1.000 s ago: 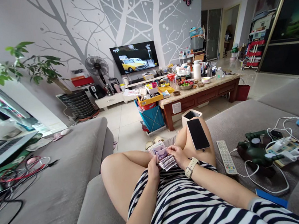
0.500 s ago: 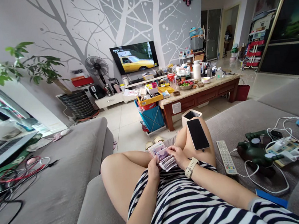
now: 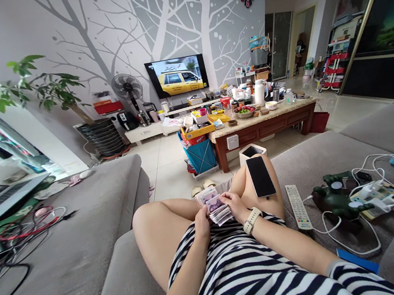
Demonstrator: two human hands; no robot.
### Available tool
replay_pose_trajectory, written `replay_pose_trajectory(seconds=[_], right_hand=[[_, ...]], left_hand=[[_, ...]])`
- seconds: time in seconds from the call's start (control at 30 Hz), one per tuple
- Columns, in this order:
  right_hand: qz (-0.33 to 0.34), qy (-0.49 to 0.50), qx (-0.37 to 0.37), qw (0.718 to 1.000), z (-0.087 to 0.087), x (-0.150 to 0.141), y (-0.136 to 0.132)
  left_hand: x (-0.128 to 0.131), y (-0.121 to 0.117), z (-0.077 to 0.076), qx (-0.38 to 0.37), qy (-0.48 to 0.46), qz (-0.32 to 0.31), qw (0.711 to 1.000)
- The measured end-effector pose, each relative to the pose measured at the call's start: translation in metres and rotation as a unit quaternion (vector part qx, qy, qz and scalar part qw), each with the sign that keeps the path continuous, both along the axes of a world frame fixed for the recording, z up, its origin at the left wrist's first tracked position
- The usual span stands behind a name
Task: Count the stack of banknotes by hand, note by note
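Note:
A stack of purple banknotes (image 3: 212,204) is held over my lap, its notes fanned towards me in a white-edged bundle. My left hand (image 3: 202,222) is closed on the stack's left side, thumb on top. My right hand (image 3: 234,205) pinches the top note at the right edge, fingers closed; a cream watch is on that wrist. Parts of the notes are hidden behind my fingers. A smartphone (image 3: 261,177) with a dark screen lies on my right thigh, beyond my right hand.
To my right on the grey sofa (image 3: 303,157) lie a remote control (image 3: 299,207), a dark green figure (image 3: 336,197) and a power strip (image 3: 378,198) with white cables. Tangled cables (image 3: 10,249) and a laptop (image 3: 0,200) lie left. A crowded coffee table (image 3: 263,131) stands ahead.
My hands and the banknotes have stayed almost exactly where they were. On the television the yellow car picture has changed.

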State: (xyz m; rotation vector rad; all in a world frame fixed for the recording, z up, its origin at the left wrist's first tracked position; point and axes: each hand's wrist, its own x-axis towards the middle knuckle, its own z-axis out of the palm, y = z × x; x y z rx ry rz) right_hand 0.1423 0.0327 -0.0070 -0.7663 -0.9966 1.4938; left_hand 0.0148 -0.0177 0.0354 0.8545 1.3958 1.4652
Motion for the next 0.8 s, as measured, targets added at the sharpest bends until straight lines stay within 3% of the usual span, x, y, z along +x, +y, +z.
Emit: replay_pose_trajectory(seconds=[0.57, 0.8], right_hand=[[0.002, -0.007, 0.007, 1.000, -0.002, 0.000, 0.001], [0.009, -0.007, 0.004, 1.000, -0.005, -0.001, 0.002]], left_hand=[[-0.004, 0.004, -0.009, 0.031, -0.026, -0.038, 0.998], [-0.004, 0.010, -0.021, 0.024, -0.038, -0.029, 0.999]])
